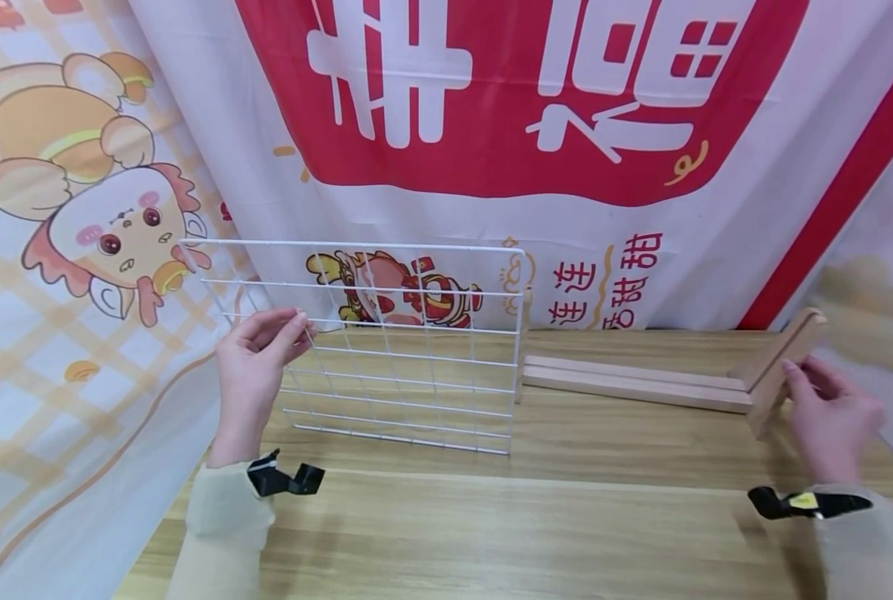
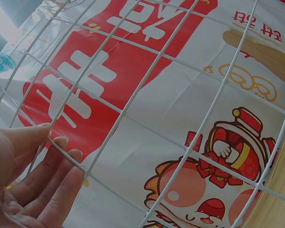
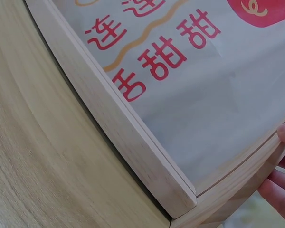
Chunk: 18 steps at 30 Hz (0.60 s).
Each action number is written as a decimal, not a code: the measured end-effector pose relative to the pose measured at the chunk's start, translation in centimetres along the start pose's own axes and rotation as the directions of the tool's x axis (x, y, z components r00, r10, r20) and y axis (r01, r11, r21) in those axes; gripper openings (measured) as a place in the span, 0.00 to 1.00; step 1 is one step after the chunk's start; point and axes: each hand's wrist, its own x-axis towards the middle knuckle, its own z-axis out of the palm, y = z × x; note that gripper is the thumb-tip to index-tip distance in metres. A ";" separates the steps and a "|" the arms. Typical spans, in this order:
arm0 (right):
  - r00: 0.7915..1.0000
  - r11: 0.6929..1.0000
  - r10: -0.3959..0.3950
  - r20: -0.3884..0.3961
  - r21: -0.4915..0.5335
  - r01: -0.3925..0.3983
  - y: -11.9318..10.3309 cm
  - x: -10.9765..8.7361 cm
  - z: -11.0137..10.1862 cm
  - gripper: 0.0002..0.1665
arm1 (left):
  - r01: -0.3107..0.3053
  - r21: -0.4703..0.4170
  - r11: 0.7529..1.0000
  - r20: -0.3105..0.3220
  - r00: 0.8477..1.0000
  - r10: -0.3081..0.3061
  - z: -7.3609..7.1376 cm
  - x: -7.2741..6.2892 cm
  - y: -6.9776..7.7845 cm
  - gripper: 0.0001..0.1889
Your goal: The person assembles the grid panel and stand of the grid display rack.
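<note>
My left hand (image 1: 255,367) pinches a white wire grid panel (image 1: 416,357) near its left side, thumb and fingertips on the wires. The panel stands tilted upright over the table, its right edge beside the left post of a pale wooden frame (image 1: 637,386). That frame has a grooved bottom bar along the table and an upright post at each end. At the far right, my right hand (image 1: 832,408) grips the right post (image 1: 787,358) between thumb and fingers. In the right wrist view, the grooved bar (image 3: 109,114) meets the post at a corner.
A wood-grain table (image 1: 446,533) lies underneath. Behind it hangs a white cloth (image 1: 431,221) with a large red printed patch and cartoon figures. A checked cartoon cloth (image 1: 79,367) covers the left side, and a pale sheet (image 1: 881,292) borders the right.
</note>
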 end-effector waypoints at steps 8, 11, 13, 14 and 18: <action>0.996 0.995 -0.088 0.005 -0.041 0.088 0.0 -0.5 0.3 0.24 | -0.001 0.026 1.000 -0.003 1.000 0.001 -0.1 -0.1 -0.2 0.15; 0.994 0.993 -0.106 0.012 -0.042 0.106 -0.1 -0.7 0.5 0.23 | 0.000 0.035 0.999 -0.005 1.000 0.000 -0.1 -0.1 -0.2 0.15; 0.994 0.994 -0.104 0.019 -0.038 0.105 -0.2 -0.9 0.6 0.23 | 0.001 0.038 0.999 -0.006 1.000 -0.001 0.0 -0.1 -0.1 0.15; 0.995 0.994 -0.099 0.024 -0.035 0.100 -0.3 -0.9 0.7 0.23 | -0.001 0.043 0.999 -0.006 1.000 0.001 0.0 -0.1 -0.1 0.15; 0.996 0.996 -0.079 0.037 -0.029 0.080 -0.5 -1.2 1.0 0.24 | -0.003 0.049 0.999 -0.008 1.000 0.004 0.0 0.0 -0.1 0.15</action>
